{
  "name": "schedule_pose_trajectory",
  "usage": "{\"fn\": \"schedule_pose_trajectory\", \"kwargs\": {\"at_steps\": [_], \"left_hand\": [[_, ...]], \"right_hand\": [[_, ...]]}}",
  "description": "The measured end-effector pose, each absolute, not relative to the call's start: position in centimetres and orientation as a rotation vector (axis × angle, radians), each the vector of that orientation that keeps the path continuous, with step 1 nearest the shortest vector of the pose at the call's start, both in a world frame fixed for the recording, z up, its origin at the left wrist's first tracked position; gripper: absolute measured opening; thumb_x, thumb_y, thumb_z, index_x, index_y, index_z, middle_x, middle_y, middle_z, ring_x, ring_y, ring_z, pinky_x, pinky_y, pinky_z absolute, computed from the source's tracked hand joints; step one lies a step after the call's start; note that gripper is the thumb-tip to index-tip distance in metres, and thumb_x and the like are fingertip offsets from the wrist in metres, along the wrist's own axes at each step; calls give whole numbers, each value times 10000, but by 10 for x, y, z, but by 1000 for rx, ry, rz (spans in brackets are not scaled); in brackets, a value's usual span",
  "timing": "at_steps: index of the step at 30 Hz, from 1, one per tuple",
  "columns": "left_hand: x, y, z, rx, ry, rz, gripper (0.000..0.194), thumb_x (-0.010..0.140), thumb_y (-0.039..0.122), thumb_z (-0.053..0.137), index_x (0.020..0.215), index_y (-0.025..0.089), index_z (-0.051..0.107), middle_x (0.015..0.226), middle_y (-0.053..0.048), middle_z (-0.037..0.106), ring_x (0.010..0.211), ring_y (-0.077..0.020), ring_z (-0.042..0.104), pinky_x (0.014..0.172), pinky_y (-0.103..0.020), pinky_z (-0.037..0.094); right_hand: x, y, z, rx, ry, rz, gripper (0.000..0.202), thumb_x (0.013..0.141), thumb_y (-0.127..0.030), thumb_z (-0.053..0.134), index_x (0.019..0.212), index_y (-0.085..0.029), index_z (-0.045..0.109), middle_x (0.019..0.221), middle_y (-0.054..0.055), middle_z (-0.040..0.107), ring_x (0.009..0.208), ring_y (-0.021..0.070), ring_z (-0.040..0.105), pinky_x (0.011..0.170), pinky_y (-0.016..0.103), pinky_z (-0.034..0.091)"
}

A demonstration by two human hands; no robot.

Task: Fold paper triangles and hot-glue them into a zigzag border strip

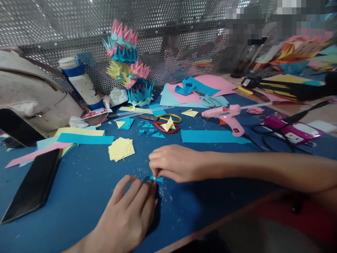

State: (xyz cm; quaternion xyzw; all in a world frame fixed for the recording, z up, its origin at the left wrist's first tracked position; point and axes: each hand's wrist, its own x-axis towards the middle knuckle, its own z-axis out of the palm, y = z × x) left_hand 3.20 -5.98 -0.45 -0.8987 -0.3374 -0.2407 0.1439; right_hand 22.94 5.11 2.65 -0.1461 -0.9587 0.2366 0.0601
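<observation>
A small folded piece of blue paper (159, 179) lies on the blue table between my hands, partly covered by fingers. My right hand (175, 163) comes in from the right and pinches it from above. From below, my left hand (131, 207) bends its fingers onto its left end, the fingertips partly hidden. Just beyond my hands are a stack of yellow paper squares (121, 149), several small blue folded triangles (149, 129), and scissors with red and yellow handles (171, 115). A yellow folded piece (169, 124) rests on the scissors.
A pink glue gun (226, 116) lies at the right beside a blue paper strip (214, 136) and a purple power strip (292, 128). Paper strips (85, 138) and a black phone (33, 188) are at the left. Behind stand an origami tower (123, 54) and a bottle (80, 82).
</observation>
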Motion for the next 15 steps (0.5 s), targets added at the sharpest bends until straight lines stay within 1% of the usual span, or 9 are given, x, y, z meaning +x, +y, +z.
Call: {"fn": "schedule_pose_trajectory", "kwargs": {"at_steps": [4,9,13,15], "left_hand": [[31,-60,-6,-2590,-976,-688,268,1016,153,461,1023,89,722,897,-73,745,798,-208,599,938,-424,349],[32,-60,-6,-2593,-975,-703,264,1015,151,465,1001,91,721,869,-67,743,791,-204,604,938,-416,347],[35,-55,-1,-2608,-995,-710,256,1011,142,467,992,107,720,842,-45,745,760,-187,608,929,-405,352],[34,-53,3,-2631,-975,-793,244,1007,141,478,969,128,718,874,-29,757,766,-170,620,932,-391,357]], "right_hand": [[231,51,29,-490,-2896,789,76,889,-88,629,852,-149,656,866,26,647,868,164,590,760,256,430],[232,49,25,-451,-2856,663,97,938,-132,585,878,-156,658,881,41,645,885,178,577,770,277,417],[233,52,30,-458,-2926,730,67,912,-114,613,895,-155,663,914,38,657,893,176,595,762,267,421],[233,54,34,-468,-2950,762,67,895,-103,624,895,-156,666,922,36,663,891,174,602,757,263,422]]}}
